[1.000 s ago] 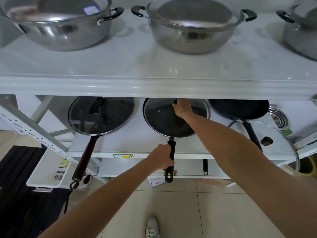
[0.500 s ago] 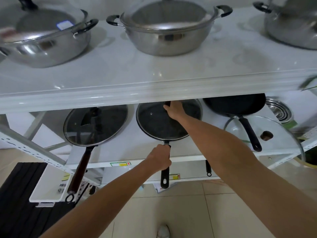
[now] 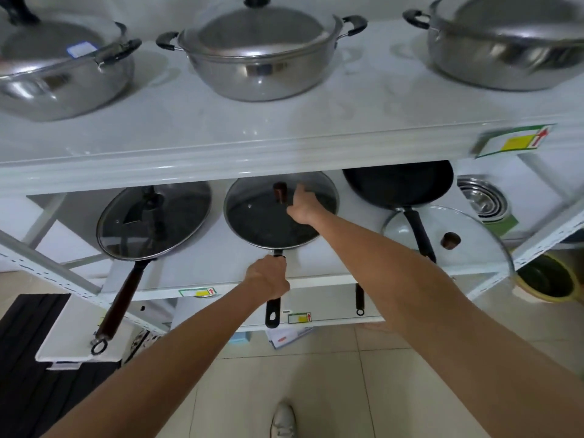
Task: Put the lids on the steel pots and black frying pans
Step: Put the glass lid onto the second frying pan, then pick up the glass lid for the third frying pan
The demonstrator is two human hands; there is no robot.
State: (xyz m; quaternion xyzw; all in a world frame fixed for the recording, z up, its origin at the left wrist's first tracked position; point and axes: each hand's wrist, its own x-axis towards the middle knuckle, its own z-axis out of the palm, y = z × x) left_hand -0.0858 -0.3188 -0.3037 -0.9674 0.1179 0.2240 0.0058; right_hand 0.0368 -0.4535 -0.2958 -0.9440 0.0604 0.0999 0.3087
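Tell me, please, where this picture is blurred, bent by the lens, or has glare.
Head view: motion blur smears the price label at the right and the left steel pot; the wide lens bows the upper shelf edge; soft glare lies on the middle pot's lid and the loose glass lid; the lower shelf sits in shade.

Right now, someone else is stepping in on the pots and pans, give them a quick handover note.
Left hand: shut on the middle pan's handle.
Right hand: open, beside the lid knob, resting on the middle pan's glass lid.
Done: three steel pots on the top shelf look lidded; left pan and middle pan are lidded.
Left: right pan is uncovered; its glass lid lies in front, over the right pan's handle.
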